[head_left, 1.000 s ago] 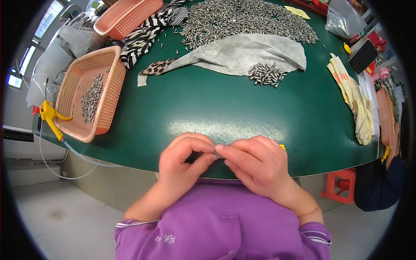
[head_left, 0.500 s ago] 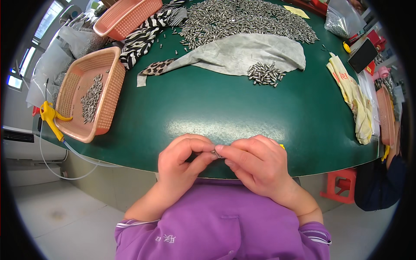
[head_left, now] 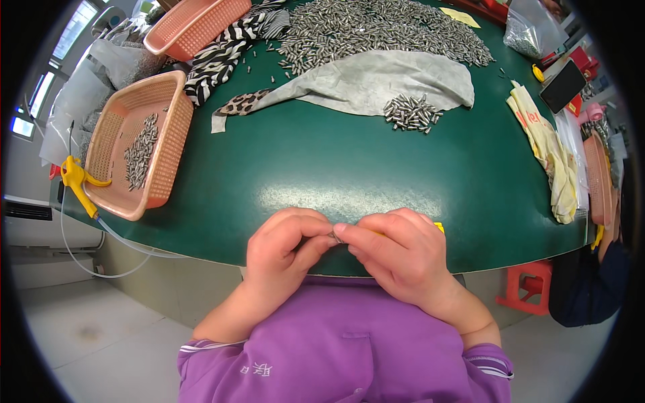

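Note:
My left hand [head_left: 282, 245] is closed in a pinch, thumb and forefinger on a small silvery metal part [head_left: 336, 238] just over the table's near edge. From the other side, my right hand [head_left: 402, 245] is also closed, its thumb and forefinger pressing on the same part. Fingertips cover most of the part. A bit of something yellow [head_left: 439, 227] shows behind my right hand; I cannot tell whether that hand holds it. Farther off, a small heap of silvery cylindrical metal parts [head_left: 412, 113] lies against a grey cloth [head_left: 366, 84].
Behind the cloth spreads a large pile of similar parts [head_left: 383, 30]. At left stand a pink basket [head_left: 176, 144] with some parts, a yellow air gun [head_left: 77, 178] with its hose, and another basket [head_left: 201, 30]. Yellowish gloves [head_left: 547, 151] and a phone [head_left: 563, 87] lie at right.
Both hands stay almost in place, still pinching the part. Slightly more of the yellow thing shows by my right hand. The heaps and baskets have not moved.

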Available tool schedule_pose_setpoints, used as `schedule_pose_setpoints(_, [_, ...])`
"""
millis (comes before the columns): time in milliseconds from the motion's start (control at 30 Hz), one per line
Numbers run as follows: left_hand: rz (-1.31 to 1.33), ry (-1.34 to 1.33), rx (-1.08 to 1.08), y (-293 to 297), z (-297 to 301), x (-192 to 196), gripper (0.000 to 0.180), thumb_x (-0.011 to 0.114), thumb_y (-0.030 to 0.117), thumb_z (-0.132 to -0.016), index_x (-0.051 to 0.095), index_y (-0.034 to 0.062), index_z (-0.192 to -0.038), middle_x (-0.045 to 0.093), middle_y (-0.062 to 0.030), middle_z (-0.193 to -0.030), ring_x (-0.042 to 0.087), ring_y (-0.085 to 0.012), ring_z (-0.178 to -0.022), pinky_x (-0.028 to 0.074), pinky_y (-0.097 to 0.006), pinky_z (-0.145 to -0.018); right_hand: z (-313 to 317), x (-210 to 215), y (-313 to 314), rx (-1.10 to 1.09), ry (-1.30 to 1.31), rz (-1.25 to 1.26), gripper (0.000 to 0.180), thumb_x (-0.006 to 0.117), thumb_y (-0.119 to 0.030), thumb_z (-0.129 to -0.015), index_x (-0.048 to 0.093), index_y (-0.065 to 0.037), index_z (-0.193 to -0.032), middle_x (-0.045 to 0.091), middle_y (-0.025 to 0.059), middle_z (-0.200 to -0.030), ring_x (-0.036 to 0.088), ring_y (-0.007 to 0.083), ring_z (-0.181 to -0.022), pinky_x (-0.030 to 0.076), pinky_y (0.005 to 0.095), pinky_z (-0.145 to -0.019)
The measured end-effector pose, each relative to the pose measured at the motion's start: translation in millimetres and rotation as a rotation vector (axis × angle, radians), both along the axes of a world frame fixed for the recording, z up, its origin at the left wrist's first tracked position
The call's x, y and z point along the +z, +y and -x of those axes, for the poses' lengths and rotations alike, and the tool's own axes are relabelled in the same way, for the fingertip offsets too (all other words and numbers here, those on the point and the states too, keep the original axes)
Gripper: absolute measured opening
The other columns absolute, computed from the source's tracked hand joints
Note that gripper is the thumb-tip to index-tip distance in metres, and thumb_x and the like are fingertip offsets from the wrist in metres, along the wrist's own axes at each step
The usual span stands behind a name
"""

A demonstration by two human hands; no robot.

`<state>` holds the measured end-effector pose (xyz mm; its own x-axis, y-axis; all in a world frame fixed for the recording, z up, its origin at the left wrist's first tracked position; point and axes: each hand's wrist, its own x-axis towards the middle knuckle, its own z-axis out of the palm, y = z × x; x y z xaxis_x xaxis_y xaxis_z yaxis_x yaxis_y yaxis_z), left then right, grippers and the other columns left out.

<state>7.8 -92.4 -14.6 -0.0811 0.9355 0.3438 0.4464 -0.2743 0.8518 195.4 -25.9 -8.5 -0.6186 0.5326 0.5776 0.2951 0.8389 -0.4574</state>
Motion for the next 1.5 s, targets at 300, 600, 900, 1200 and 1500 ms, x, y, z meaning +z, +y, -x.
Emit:
schedule_pose_setpoints(300, [-0.003, -0.057, 0.017, -1.3, -0.6, -0.9, 0.018, 0.072, -0.008, -0.074, 0.065, 0.0022, -0.087, 0.067, -0.0086, -0.085, 0.064, -0.0207, -0.080, 0.051, -0.030, -0.068, -0.4, 1.8, -0.3, 0.013, 0.005, 0.034, 0.040, 0.074, -0.009, -0.068, 0.070, -0.016, -0.108, 0.060, -0.0019, -0.085, 0.058, 0.0158, -0.067, 0.045, 0.0290, -0.054])
schedule_pose_setpoints(600, [0.001, 0.006, -0.022, 0.8, 1.5, 2.1, 0.018, 0.071, -0.008, -0.074, 0.064, 0.0025, -0.087, 0.067, -0.0089, -0.085, 0.064, -0.0232, -0.080, 0.051, -0.032, -0.070, -0.5, -4.8, -1.2, -0.033, -0.018, -0.089, 0.041, 0.070, -0.010, -0.068, 0.070, -0.018, -0.109, 0.060, -0.0016, -0.086, 0.059, 0.0157, -0.069, 0.045, 0.0291, -0.056])
schedule_pose_setpoints(900, [0.056, -0.094, -0.007, 0.5, 0.6, 1.8, 0.016, 0.070, -0.007, -0.075, 0.064, 0.0019, -0.086, 0.067, -0.0090, -0.085, 0.065, -0.0217, -0.079, 0.052, -0.030, -0.068, 0.6, 0.9, 0.0, 0.000, 0.009, -0.003, 0.038, 0.073, -0.011, -0.070, 0.070, -0.015, -0.108, 0.061, -0.0015, -0.085, 0.059, 0.0159, -0.068, 0.045, 0.0286, -0.055])
schedule_pose_setpoints(1200, [0.027, -0.091, -0.019, 0.1, 1.1, 0.1, 0.015, 0.070, -0.008, -0.075, 0.064, 0.0012, -0.086, 0.066, -0.0092, -0.085, 0.065, -0.0213, -0.079, 0.052, -0.030, -0.068, 0.8, 0.3, -0.2, 0.007, 0.018, 0.006, 0.036, 0.074, -0.010, -0.071, 0.070, -0.013, -0.107, 0.062, -0.0011, -0.084, 0.060, 0.0166, -0.068, 0.045, 0.0288, -0.055])
schedule_pose_setpoints(1500, [0.027, -0.073, -0.011, 0.1, 0.9, 0.3, 0.016, 0.070, -0.008, -0.075, 0.064, 0.0014, -0.086, 0.067, -0.0089, -0.085, 0.064, -0.0218, -0.080, 0.051, -0.030, -0.070, 0.7, 0.6, -0.4, 0.007, 0.007, 0.007, 0.037, 0.074, -0.010, -0.070, 0.070, -0.014, -0.107, 0.061, -0.0013, -0.085, 0.059, 0.0163, -0.068, 0.046, 0.0290, -0.055])
